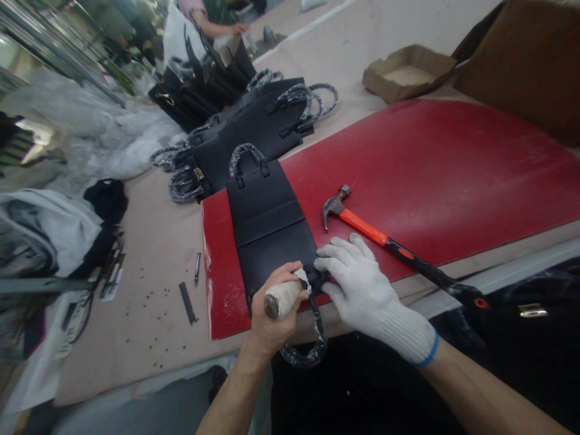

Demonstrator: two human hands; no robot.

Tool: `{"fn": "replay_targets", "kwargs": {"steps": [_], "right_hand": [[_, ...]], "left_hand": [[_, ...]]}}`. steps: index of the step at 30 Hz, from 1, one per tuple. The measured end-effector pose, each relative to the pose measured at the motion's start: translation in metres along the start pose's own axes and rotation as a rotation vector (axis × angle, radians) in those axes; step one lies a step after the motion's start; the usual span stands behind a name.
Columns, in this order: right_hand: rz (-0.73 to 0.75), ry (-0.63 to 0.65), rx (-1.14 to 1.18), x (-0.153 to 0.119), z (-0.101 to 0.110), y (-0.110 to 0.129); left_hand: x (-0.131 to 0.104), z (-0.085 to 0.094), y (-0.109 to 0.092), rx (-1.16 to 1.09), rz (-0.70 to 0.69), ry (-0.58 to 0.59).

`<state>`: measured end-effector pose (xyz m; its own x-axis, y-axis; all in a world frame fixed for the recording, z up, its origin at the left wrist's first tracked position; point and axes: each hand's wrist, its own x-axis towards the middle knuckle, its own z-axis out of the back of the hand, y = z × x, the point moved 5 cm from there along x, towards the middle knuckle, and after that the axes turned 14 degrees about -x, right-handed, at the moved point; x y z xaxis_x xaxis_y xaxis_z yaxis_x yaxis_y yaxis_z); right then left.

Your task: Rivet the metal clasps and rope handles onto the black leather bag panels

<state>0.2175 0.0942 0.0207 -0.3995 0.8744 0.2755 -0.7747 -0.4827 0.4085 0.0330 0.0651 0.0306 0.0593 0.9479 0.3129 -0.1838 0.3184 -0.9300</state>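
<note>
A black bag panel [272, 220] lies unfolded with a crease across its middle. One plastic-wrapped handle [247, 154] stands at its far end; another wrapped handle [310, 356] hangs over the table's front edge. My bare left hand [276, 308] is closed around a tool [283, 299] with a thick, pale, tape-wrapped grip; its working tip is hidden at the panel's near end. My right hand [357, 281], in a white knit glove, grips the panel's near right corner between thumb and fingers. A claw hammer [362, 226] with an orange and black handle lies beyond the glove.
Beneath the panel is a red board [435, 175]. Black bag pieces [244, 133] with wrapped handles are piled behind, near upright black bags [208, 78]. A cardboard tray [403, 72] sits at the back right. Small black bits and a dark strip [186, 303] lie left. A person's arm [212, 24] shows behind.
</note>
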Motion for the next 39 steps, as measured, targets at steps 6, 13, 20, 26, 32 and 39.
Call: {"fn": "replay_targets", "kwargs": {"steps": [6,13,20,26,32,39], "right_hand": [[0.005,-0.012,-0.002,-0.001,0.000,-0.001],[-0.004,-0.020,-0.009,-0.001,0.000,0.000],[-0.021,-0.056,-0.026,-0.002,0.001,-0.001],[-0.002,-0.051,-0.029,0.000,0.002,-0.001],[-0.008,-0.030,-0.031,0.000,0.001,-0.001],[-0.008,-0.019,-0.035,0.000,0.001,0.000]], "left_hand": [[0.001,-0.003,-0.001,0.022,-0.034,-0.018],[-0.008,-0.005,-0.006,0.081,-0.056,-0.056],[-0.008,-0.004,-0.005,0.069,-0.018,-0.092],[-0.008,0.000,0.001,0.094,0.014,-0.117],[-0.007,-0.003,-0.002,0.062,-0.012,-0.027],[0.011,-0.004,-0.002,0.016,0.066,0.008]]}}
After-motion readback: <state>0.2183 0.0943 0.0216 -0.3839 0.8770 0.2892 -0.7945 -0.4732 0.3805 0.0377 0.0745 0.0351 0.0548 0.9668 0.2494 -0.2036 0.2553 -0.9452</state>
